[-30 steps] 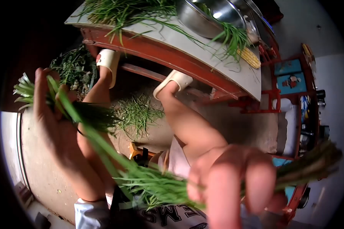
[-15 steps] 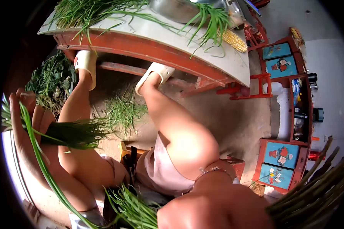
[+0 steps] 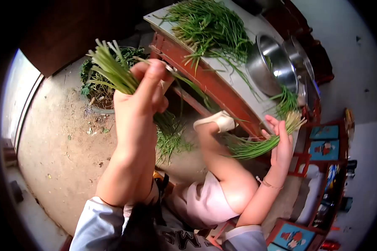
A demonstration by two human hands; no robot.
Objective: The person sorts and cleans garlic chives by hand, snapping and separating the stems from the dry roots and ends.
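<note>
Head camera view, and the person sits with bent knees beside the red-framed table [image 3: 222, 92], both bare hands in front of the body. As I look on, the left hand [image 3: 141, 94] is folded around one bunch of green stalks [image 3: 107, 67], and the pale ends stand out past the fist, toward the upper left. A few long leaves trail near this hand toward the table; where exactly they begin, I cannot tell. The right hand [image 3: 280, 140] has a second bunch [image 3: 253, 147] gripped between its thumb and its fingers, which are curved rather loosely. This bunch lies slantwise: its whitish ends point to the right, its thin leaves point back to the left, above the leg. On the right wrist there is a thin bracelet [image 3: 270, 184]. The two bunches are well apart. On the table rests a big pile of greens [image 3: 209, 29], and just beside it a steel bowl [image 3: 255, 69], with a small tuft of leaves [image 3: 287, 102] at its near side. On the floor, loose green leaves [image 3: 169, 144] are scattered, and left of the table sits a dark leafy heap [image 3: 88, 77], partly hidden by the stalks.
</note>
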